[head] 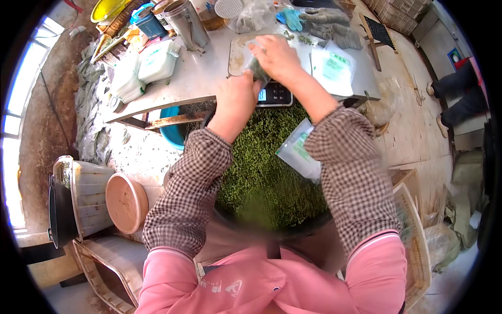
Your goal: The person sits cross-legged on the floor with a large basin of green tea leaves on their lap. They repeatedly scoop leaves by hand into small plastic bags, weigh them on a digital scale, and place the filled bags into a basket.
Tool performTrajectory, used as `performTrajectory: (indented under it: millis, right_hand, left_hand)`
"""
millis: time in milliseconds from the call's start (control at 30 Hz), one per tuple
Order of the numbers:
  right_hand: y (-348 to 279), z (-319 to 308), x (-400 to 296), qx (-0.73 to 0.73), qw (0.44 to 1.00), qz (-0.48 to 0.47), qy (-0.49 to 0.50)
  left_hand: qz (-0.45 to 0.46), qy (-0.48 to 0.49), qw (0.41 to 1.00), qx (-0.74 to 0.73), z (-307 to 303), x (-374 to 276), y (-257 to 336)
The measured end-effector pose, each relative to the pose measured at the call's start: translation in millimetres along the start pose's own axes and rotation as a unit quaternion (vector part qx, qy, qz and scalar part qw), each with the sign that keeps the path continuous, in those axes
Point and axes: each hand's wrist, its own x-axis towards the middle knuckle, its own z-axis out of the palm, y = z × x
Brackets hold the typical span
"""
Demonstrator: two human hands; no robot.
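Over a digital kitchen scale at the table's front edge, both my hands grip one small clear plastic bag with dark green contents. My left hand pinches its lower left side, thumb up. Above it, my right hand closes around the bag's upper end. Part of the bag is hidden behind my fingers. Below my forearms stands a large tub of small green peppercorn-like berries. A flat printed plastic bag lies on the berries, partly under my right sleeve.
Stacked printed bags lie on the metal table at left, near a steel pitcher. More bags and grey gloves lie at right. A pink basin and crates stand on the floor. Another person's legs show at far right.
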Motion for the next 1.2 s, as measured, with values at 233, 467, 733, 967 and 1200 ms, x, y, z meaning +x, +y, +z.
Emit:
performTrajectory:
  millis: [233, 467, 733, 967, 1200]
  right_hand:
    - [14.9, 33.2, -1.4, 0.002, 1.0, 0.009, -0.008]
    - [-36.5, -43.9, -77.3, 0.351, 0.936, 0.006, -0.04]
    - [-48.3, -44.6, -218.0, 0.304, 0.924, 0.106, -0.206]
    - [-63.1, -34.3, -256.1, 0.181, 0.969, 0.091, -0.143]
    - [-69.7, -34.8, -269.9, 0.188, 0.956, 0.151, -0.168]
  left_hand:
    - [-0.061, -0.045, 0.963, -0.26, -30.5, -30.1, -1.2]
    - [-0.154, -0.173, 0.892, -0.389, -55.3, -82.0, -5.3]
    - [0.087, -0.192, 0.968, -0.138, -39.5, -136.4, 23.8]
    - [0.068, -0.246, 0.962, -0.096, -37.5, -165.9, 30.8]
    - [0.051, -0.267, 0.949, -0.162, -44.0, -175.4, 36.6]
